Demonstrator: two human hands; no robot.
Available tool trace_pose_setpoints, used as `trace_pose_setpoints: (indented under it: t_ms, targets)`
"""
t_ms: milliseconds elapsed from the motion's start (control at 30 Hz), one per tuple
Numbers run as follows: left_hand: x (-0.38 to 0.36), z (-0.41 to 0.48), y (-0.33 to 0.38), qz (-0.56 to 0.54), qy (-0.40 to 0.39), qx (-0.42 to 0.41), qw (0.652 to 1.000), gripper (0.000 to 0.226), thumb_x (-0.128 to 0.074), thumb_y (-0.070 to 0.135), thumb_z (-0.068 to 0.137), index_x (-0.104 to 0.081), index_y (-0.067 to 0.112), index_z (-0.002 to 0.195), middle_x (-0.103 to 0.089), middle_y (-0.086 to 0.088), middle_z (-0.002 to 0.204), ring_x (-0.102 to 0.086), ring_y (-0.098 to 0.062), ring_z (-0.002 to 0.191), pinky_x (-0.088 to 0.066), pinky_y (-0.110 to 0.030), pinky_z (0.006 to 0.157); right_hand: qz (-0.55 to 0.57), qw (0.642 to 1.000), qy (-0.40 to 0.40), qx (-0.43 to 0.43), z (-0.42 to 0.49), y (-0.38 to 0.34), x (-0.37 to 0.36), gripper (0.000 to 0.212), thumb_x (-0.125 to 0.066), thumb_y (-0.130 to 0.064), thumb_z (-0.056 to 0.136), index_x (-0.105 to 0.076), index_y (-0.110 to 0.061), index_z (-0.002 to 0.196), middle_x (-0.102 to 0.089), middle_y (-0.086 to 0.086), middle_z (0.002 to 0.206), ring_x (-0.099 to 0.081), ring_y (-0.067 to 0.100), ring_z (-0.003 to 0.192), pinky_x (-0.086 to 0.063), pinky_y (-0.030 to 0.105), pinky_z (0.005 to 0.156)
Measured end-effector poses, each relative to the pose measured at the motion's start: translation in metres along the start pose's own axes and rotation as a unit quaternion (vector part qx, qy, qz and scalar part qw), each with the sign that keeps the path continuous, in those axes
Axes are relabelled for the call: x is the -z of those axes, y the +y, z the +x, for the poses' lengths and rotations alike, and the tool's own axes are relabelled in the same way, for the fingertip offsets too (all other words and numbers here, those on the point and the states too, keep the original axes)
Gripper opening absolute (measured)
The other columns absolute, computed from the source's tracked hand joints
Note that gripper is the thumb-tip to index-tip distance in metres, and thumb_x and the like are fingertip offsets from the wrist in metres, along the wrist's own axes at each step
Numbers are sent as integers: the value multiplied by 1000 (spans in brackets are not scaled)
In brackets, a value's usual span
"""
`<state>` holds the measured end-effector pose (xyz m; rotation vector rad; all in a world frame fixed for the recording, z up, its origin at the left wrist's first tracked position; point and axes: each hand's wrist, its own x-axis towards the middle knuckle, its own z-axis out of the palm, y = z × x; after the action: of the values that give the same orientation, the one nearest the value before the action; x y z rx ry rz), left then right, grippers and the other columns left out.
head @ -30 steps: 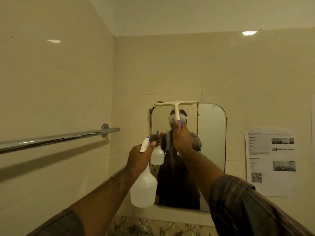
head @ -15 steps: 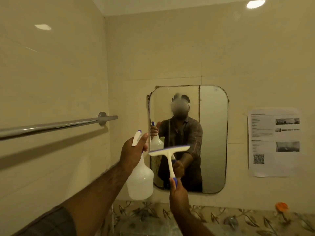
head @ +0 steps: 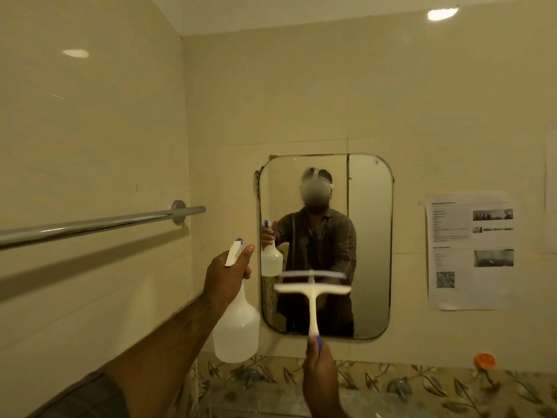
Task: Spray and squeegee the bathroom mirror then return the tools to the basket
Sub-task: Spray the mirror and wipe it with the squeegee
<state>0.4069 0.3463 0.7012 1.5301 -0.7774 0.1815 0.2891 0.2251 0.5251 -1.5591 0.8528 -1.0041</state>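
Note:
A rounded rectangular mirror hangs on the tiled wall ahead and reflects a person in a dark shirt. My left hand grips the neck of a white spray bottle with a blue-tipped nozzle, just left of the mirror. My right hand holds the blue end of a white squeegee upright. Its blade lies level in front of the mirror's lower half, blurred by motion. The basket is out of sight.
A chrome towel bar juts from the left wall at shoulder height. A printed sheet with a QR code is taped right of the mirror. A leaf-patterned tile band runs below, with a small orange object on it.
The squeegee came down from the mirror's top edge to its lower half. My view tilted down, so the mirror sits higher and smaller. The spray bottle barely moved.

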Motion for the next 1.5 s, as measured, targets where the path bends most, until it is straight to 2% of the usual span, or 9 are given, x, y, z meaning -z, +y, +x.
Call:
trace_pose_setpoints:
  t_ms: [100,233,433,600,800,1000,1100,1300,1500]
  targets:
    - [-7,1,10,16,-4,3,1000,52,-56,47,92,-64,4,64,-63,-10,58,-59,-21,57,-51,-35,70,96,989,-39,106,28,-88,16,34,-38,-45,101,-63,-21,98,-65,1,78,-64,15,72,-55,33,66]
    - [-17,7,20,-2,-20,8,1000,48,-57,49,91,-63,10,64,-62,-5,55,-58,-16,52,-46,-28,62,182,963,-51,193,73,-189,30,36,-42,-38,103,-55,-13,126,-67,14,105,-66,25,89,-56,40,84]
    - [-28,15,19,-43,-90,9,995,50,-54,56,88,-69,10,79,-69,-7,69,-64,-18,67,-53,-32,75,138,972,-35,184,118,-235,29,33,-47,-42,100,-57,-12,110,-61,1,83,-60,11,71,-50,27,68]
    - [-33,19,11,-59,-46,-7,997,46,-54,56,88,-68,14,76,-72,-12,77,-64,-16,69,-48,-24,69,138,976,-19,164,125,-183,19,37,-52,-42,97,-53,-22,129,-67,-3,101,-69,14,95,-58,34,87]
    - [-33,22,-7,-39,-38,-9,998,49,-54,57,88,-67,11,75,-71,-16,76,-62,-19,68,-52,-32,75,7,994,-13,111,97,-61,17,27,-38,-60,95,-51,-43,112,-67,-10,90,-69,6,78,-50,16,58]
    - [-36,17,-26,-10,-41,15,999,50,-54,55,90,-66,8,79,-70,-18,78,-66,-31,75,-54,-40,81,-118,993,-19,27,54,53,16,32,-39,-50,99,-59,-25,105,-69,-2,82,-68,15,77,-59,40,78]
    - [-38,14,-29,5,-36,16,999,53,-53,54,90,-67,3,81,-70,-18,78,-67,-36,79,-55,-41,82,-160,985,-28,-58,37,93,14,39,-45,-46,99,-61,-19,121,-72,9,103,-67,28,99,-51,32,86]
    - [-35,6,-22,19,-44,14,999,53,-51,51,92,-66,3,75,-69,-16,71,-63,-26,66,-53,-36,76,-144,978,-55,-139,11,110,31,34,-49,-29,101,-58,-5,123,-63,18,122,-57,31,123,-41,27,93]
    - [-47,-1,-1,22,-66,18,997,48,-54,51,91,-62,11,66,-63,-7,59,-61,-20,57,-49,-31,63,-52,998,27,-39,19,45,57,24,-52,-20,100,-62,0,109,-65,21,105,-62,33,103,-40,27,77]
